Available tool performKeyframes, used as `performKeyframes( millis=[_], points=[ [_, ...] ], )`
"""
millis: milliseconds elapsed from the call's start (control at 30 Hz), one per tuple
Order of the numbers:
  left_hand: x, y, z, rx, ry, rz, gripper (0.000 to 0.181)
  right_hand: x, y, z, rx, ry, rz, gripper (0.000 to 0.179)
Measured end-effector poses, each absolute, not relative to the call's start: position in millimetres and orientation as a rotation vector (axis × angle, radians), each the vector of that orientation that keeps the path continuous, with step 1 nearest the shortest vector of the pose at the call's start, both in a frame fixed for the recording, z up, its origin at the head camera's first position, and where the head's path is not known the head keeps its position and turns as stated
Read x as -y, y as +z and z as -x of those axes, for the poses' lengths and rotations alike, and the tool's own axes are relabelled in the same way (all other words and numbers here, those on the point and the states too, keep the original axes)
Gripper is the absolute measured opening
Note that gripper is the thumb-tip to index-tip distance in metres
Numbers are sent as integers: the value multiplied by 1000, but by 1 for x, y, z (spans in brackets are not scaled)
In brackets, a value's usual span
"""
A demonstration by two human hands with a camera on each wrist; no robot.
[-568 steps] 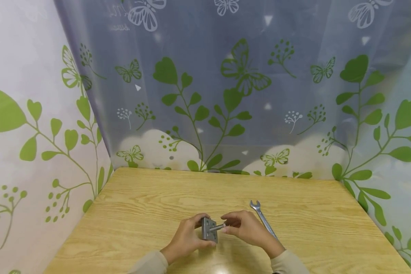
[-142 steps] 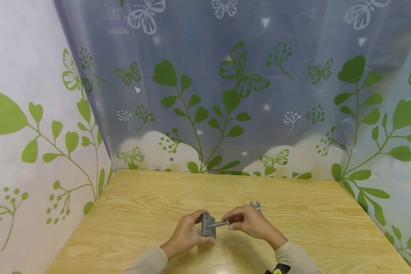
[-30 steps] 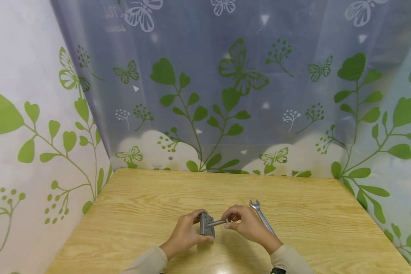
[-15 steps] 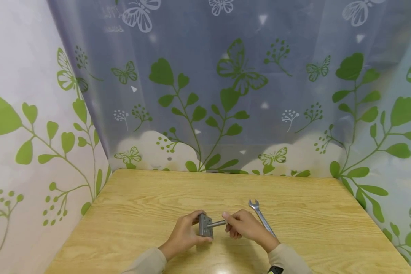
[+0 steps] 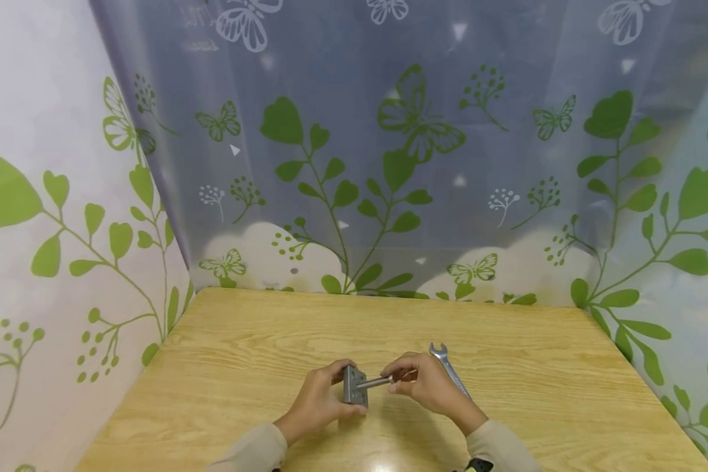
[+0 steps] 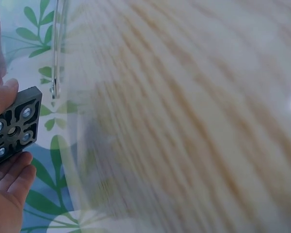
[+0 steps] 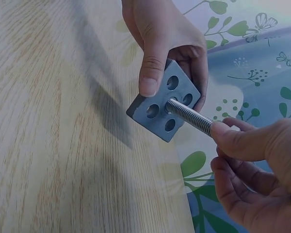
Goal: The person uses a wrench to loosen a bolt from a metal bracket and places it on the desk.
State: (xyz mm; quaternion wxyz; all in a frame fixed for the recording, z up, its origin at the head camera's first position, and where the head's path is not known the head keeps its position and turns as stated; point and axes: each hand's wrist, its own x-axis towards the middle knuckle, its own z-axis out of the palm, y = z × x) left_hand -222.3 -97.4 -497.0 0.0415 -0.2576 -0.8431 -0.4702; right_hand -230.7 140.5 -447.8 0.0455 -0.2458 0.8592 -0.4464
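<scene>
My left hand (image 5: pixel 314 403) grips a square grey metal plate (image 7: pixel 155 112) by its edges, above the table. The plate's near face in the right wrist view has a round hole by each corner and a threaded bolt (image 7: pixel 193 118) standing in the middle. At the bolt's outer end my right hand (image 5: pixel 429 385) pinches it between thumb and index finger; the fingertips partly hide the head. From the left wrist view, the plate's other face (image 6: pixel 35 116) shows recessed channels, round metal inserts and a centre hole, with no bolt protruding.
An open-end wrench (image 5: pixel 455 378) lies on the wood-grain table (image 5: pixel 259 334), just behind and partly covered by the right hand. A patterned curtain (image 5: pixel 342 216) with leaves and butterflies hangs along the table's back edge and sides.
Half a second ago the right thumb was turned up with the fingers curled below; now the index finger is above the bolt end and the thumb lower. The plate stays in the left hand.
</scene>
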Motion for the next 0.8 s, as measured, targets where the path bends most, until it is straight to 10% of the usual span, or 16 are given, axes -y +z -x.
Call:
performKeyframes(
  millis=[600, 800],
  points=[
    [96, -497, 222, 2596, -1416, 788, 69, -141, -446, 229, -2417, -1336, 549, 61],
    [97, -497, 222, 2586, -1396, 807, 67, -141, -444, 229, -2475, -1293, 648, 42]
  ],
)
